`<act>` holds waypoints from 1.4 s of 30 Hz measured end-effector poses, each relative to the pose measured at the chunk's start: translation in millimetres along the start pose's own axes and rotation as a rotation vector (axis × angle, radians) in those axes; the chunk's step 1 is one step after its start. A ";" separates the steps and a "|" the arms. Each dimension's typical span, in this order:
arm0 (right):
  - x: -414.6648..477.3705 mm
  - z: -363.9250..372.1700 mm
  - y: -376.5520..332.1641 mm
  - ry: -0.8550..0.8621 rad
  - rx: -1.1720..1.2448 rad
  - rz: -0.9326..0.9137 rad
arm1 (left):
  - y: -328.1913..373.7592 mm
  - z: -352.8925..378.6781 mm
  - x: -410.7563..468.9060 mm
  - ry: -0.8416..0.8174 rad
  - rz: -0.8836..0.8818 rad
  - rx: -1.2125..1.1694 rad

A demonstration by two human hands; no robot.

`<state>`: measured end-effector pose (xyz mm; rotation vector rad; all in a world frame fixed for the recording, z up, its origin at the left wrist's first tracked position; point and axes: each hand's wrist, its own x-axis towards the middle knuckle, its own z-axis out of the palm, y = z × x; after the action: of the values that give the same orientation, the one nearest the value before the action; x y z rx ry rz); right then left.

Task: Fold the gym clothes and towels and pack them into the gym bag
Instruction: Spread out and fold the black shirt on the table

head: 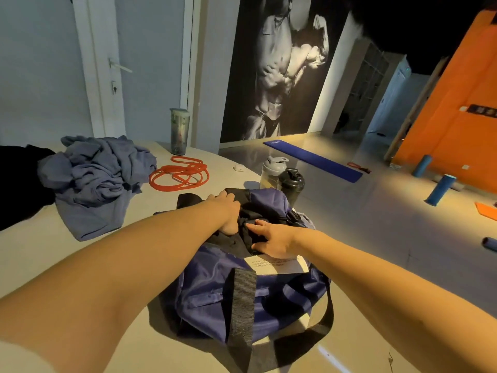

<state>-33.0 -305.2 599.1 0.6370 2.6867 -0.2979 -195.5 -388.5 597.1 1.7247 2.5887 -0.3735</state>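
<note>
The pale, smooth table (32, 259) has a rounded far edge and carries everything within reach. Largest on it is the gym bag (209, 286), a soft duffel of navy-purple nylon with a faint sheen. It sits near the front edge with its top gaping open. A coarse black webbing strap (243, 305) runs down its near side and loops out over the tabletop.

To the left and further back lies a heap of blue-grey clothes (94, 179) — thin, soft jersey, crumpled into deep folds, one flat panel spilling toward the front. It is unfolded and lies well apart from the bag. Dark black cloth (18, 181) lies just beside it at the left edge.

Inside the bag's mouth sits a black garment (236, 244), matte and bunched. The left hand (226, 208) reaches over it palm down, fingers bent round the fabric at the far side of the opening. The right hand (271, 240) lies flat on the same cloth, fingers straight and slightly spread, pressing down.

Behind the heap a thin red cord (178, 173) lies in loose loops. A tall lidded tumbler (179, 131) stands at the table's back edge. Two shaker bottles stand just behind the bag — one clear with a grey cap (271, 170), one black (291, 184). A white printed card (274, 265) lies on the bag's rim under the right wrist.
</note>
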 end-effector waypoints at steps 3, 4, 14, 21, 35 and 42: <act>1.1 0.6 1.3 -0.009 0.009 -0.012 | -6.6 0.7 -2.1 0.022 0.030 -0.099; 0.6 0.5 0.7 -0.010 0.008 -0.013 | -9.8 1.2 -3.1 0.043 0.031 -0.120; -4.7 -7.2 -10.1 -0.029 -0.067 0.001 | -13.3 -0.5 -6.7 0.086 0.039 0.069; -7.4 -15.3 -17.0 -0.090 -0.184 0.093 | -21.0 -30.4 -15.1 0.481 -0.205 -0.247; 0.9 -21.9 -8.3 0.022 -0.413 0.189 | -15.6 -15.7 -24.5 0.653 -0.196 -0.362; -28.0 10.1 -13.4 -0.056 -0.199 0.240 | -6.7 -11.1 -42.1 0.582 -0.106 -0.444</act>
<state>-13.0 -330.6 602.5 0.8641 2.5114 0.0144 -183.7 -427.0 614.9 1.7130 2.8093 0.7626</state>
